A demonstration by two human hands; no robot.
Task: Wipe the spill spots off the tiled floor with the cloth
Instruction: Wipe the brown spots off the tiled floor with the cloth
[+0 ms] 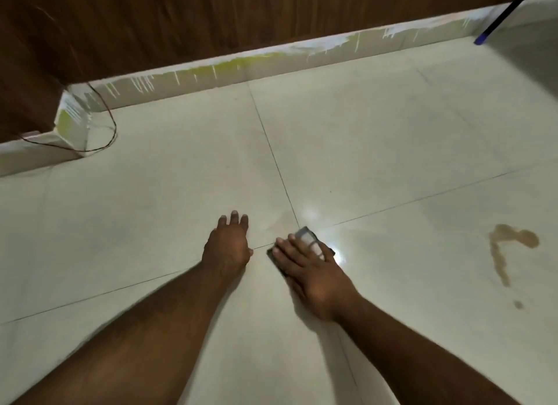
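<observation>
Cloth (311, 244), grey with pale squares, is lying flat on the tiled floor (377, 132) just right of where four tiles' grout lines are meeting, and the right hand (311, 276) is pressing down on it with straight fingers (290, 250) spread across its top. The left hand (227, 246) is resting on the floor just beside it, fingers extended and holding nothing. A brownish spill (510, 247) is sitting well to the right of the cloth, apart from it, a curved streak with a small separate drop (518, 305) nearer the person. A thin red wire (110, 123) is looping along the paint-dripped skirting (271, 60) at far left. A dark pole with a blue tip (483, 39) is leaning at top right. No containers are showing.
</observation>
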